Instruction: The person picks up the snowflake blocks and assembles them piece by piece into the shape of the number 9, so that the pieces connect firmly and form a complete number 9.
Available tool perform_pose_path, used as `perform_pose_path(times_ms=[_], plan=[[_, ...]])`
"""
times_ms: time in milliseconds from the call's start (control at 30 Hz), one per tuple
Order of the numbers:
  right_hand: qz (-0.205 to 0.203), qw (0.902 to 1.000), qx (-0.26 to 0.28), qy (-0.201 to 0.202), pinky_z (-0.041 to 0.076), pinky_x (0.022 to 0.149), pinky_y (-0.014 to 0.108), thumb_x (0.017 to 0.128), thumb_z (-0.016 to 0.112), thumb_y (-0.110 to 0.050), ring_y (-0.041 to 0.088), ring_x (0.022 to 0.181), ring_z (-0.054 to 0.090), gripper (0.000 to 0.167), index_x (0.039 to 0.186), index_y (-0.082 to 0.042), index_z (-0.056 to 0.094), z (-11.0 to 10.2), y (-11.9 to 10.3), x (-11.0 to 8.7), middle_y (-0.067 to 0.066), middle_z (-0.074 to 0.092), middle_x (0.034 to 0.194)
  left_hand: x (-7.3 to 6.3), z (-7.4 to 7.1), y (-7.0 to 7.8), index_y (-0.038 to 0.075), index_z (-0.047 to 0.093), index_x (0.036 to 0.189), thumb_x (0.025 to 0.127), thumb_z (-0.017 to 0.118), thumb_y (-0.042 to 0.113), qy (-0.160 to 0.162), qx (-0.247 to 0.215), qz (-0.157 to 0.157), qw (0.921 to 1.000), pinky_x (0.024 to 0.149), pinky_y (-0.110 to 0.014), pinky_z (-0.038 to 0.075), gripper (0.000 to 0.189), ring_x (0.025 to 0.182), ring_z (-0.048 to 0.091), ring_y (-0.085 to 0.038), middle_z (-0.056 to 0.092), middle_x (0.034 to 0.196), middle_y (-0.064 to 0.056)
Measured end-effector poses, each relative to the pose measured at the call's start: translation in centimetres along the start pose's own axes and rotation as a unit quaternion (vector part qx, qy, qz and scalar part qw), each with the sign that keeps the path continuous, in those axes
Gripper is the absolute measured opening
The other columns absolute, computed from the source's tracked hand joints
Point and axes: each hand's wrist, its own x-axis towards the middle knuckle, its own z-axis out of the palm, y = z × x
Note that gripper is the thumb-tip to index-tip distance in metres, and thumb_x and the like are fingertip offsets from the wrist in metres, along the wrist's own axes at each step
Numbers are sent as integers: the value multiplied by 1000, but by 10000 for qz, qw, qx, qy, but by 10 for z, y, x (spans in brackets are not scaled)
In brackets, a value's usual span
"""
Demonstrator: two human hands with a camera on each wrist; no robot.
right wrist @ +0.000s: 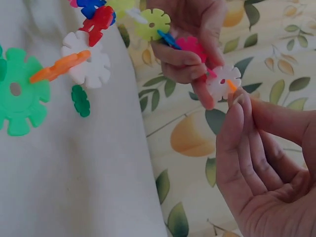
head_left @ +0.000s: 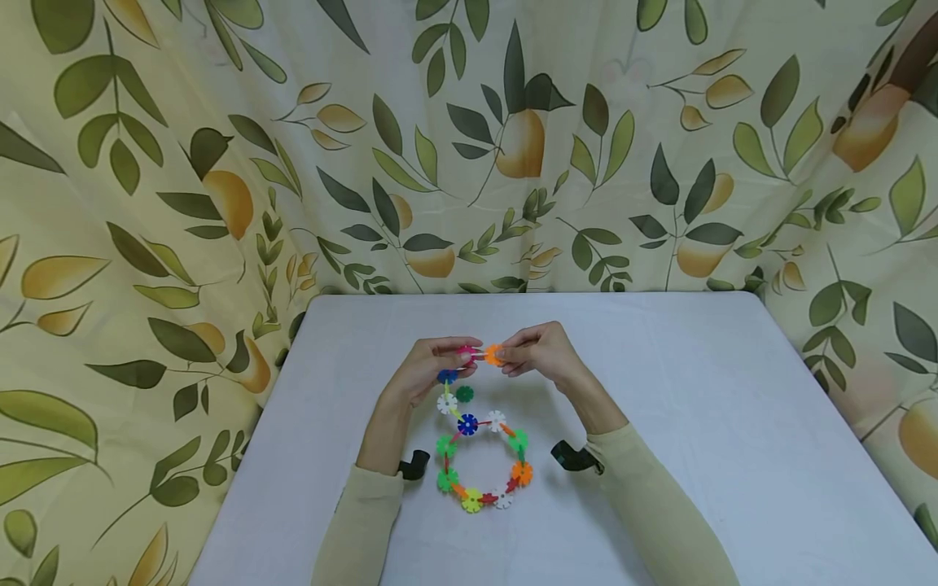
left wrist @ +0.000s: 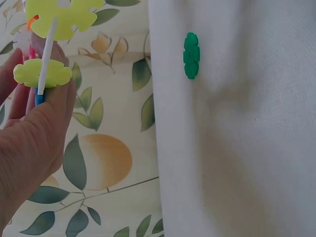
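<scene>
Over the white table, my left hand (head_left: 428, 364) holds a pink notched plastic disc (right wrist: 191, 49) near one end of a chain of interlocking discs. Facing it, my right hand (head_left: 541, 352) pinches an orange disc (head_left: 493, 355) between thumb and fingertips. A white disc (right wrist: 223, 83) stands between the two hands, touching the orange one. From the left hand the chain runs down through a blue disc (head_left: 448, 376) and a white disc (head_left: 447, 404). It meets a ring of linked coloured discs, including a yellow one (head_left: 472, 500). A loose dark green disc (left wrist: 191, 56) lies apart from the chain.
The white-covered table (head_left: 659, 366) ends at its far edge just beyond the hands. A leaf-and-fruit patterned curtain (head_left: 469, 163) hangs behind it and along the sides. Black wrist cameras (head_left: 575, 456) stick out beside both forearms, near the ring.
</scene>
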Motion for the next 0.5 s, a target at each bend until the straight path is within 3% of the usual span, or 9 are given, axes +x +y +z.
perform_pose_path(times_ms=[167, 500], plan=[[-20, 10000, -74, -26, 64, 70, 47, 90, 80, -4, 23, 67, 76, 16, 96, 10, 76, -1, 1, 2, 18, 77, 85, 0, 0, -2, -9, 65, 132, 101, 61, -4, 7, 24, -45, 10000, 88, -33, 61, 32, 92, 75, -20, 70, 123, -21], [10, 9999, -92, 52, 64, 68, 41, 90, 80, -3, 22, 66, 75, 17, 97, 12, 76, 5, -4, 1, 19, 76, 86, 2, -2, -3, -7, 67, 131, 101, 63, -2, -7, 76, -84, 9999, 89, -34, 61, 31, 91, 76, -19, 73, 117, -19]])
